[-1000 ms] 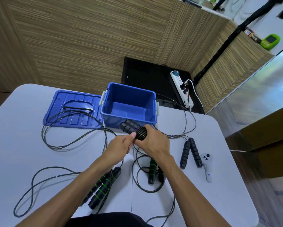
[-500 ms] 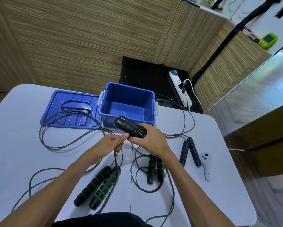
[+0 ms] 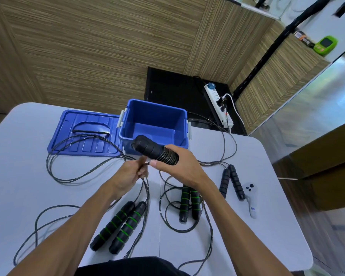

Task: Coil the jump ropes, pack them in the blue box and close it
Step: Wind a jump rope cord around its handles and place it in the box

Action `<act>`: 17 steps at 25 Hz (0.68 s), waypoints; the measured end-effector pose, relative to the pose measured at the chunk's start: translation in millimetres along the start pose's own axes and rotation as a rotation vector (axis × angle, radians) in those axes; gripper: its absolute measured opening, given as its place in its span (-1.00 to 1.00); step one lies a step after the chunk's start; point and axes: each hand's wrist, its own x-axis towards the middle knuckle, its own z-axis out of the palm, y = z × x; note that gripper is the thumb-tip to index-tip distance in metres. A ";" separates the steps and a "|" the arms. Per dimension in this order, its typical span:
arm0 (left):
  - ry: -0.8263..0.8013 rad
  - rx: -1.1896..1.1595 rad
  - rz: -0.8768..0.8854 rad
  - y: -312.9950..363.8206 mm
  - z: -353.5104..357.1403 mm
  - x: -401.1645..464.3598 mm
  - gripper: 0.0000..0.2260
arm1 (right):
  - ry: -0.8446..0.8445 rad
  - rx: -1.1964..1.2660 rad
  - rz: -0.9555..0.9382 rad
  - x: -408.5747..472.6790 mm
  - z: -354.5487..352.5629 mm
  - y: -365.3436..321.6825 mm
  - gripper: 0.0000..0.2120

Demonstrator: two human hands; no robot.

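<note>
My right hand [image 3: 178, 168] grips a pair of black jump-rope handles [image 3: 147, 149] with rope wound around their lower end, held just in front of the open blue box [image 3: 154, 124]. My left hand [image 3: 127, 174] pinches the black rope [image 3: 84, 172] right beside the handles. The box is empty. Its blue lid [image 3: 86, 134] lies flat to the left, with rope loops over it. Two green-ringed handle pairs lie on the table, one near my left forearm [image 3: 120, 226] and one under my right wrist [image 3: 188, 203]. A plain black handle pair [image 3: 232, 181] lies to the right.
The white table [image 3: 22, 186] carries loose rope loops on the left, centre and right. A small white remote [image 3: 250, 198] lies near the right edge. Behind the table stand a black cabinet [image 3: 173, 86] and a white power strip [image 3: 218, 104].
The handle pair in my right hand has risen and tilted toward the box. My left hand has shifted slightly down and left along the rope, and more rope turns sit on the handles.
</note>
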 end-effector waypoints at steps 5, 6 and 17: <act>-0.054 0.405 0.004 47.7 -6.6 0.1 -0.71 | -0.134 -0.165 -0.168 -7.8 -6.9 -11.0 -0.61; -0.119 0.484 0.000 61.8 -7.3 5.6 -0.63 | -0.153 -0.192 -0.204 -8.1 -9.8 -14.2 -0.59; 0.108 1.609 0.212 131.4 38.4 10.0 -0.63 | -0.047 -0.741 -0.106 7.7 7.6 -21.2 -0.46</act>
